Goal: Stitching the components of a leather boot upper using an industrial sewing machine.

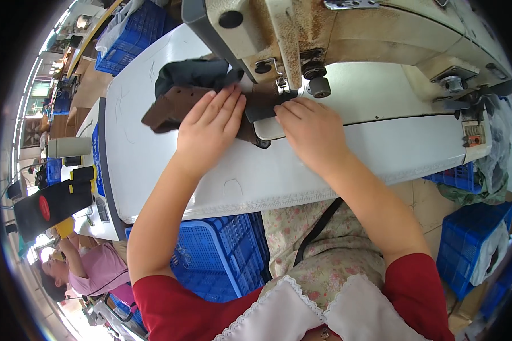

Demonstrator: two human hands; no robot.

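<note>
Under the head of a sewing machine (298,57) lies a piece of dark brown fabric (179,102) with a row of small holes and a black bunched part (196,77) on top. My left hand (212,122) rests flat on its right portion, fingers stretched out and side by side, left of the needle area. Close to the presser foot, my right hand (310,128) has its fingers bent and pressed together at the edge of a dark fabric strip (260,108). The thumb of that hand is hidden, and the needle tip cannot be made out.
The white table (153,153) has a curved front edge. Below it stands a blue plastic basket (233,256); another blue crate (472,244) is at the right. A side table with thread cones (82,173) stands left, and a co-worker in pink (99,267) sits beyond.
</note>
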